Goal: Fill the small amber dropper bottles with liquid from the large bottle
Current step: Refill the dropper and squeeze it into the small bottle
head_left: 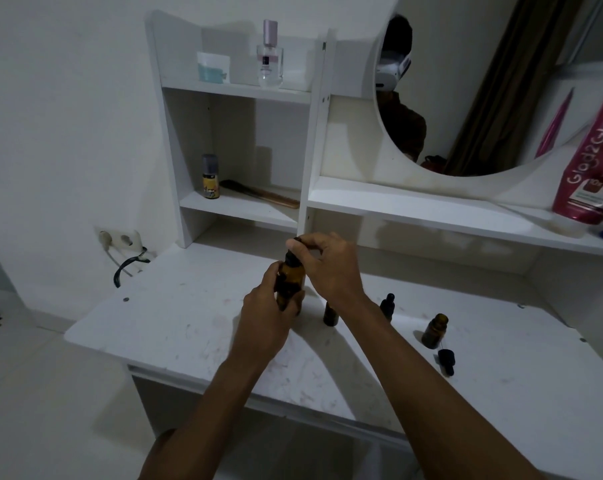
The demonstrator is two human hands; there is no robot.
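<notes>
A dim view from head height looks down at a white bench [189, 323]. Two bare forearms reach in from the bottom edge.

The left hand [268, 306] has its grip wrapped round the body of the large amber bottle [291, 275], which is upright near the middle of the bench. The hand covers the bottle's lower half, so it is unclear whether the base touches the bench. The right hand [331, 268] comes over from the right, its grip closed, with thumb and fingertips pinching the black cap [294, 242] at the bottle's top. Most of the cap is hidden under the fingers.

To the right, three small amber dropper bottles stand on the bench:
- The first small bottle [329, 315] is just beside the large one, its top cut off by the right forearm.
- The second small bottle [387, 306] shows above the same forearm and wears a black dropper top.
- The third small bottle [434, 330] stands clear and uncapped, with a loose black dropper [446, 362] lying just in front of it.

The liquid levels are too dark to make out.

Behind the bench, a white shelf unit [241, 90] holds a perfume bottle [270, 57], a small can [210, 178] and a comb [262, 195]. A round mirror [483, 81] is cut off by the top edge of the view, and a pink tube [594, 157] by the right edge.
</notes>
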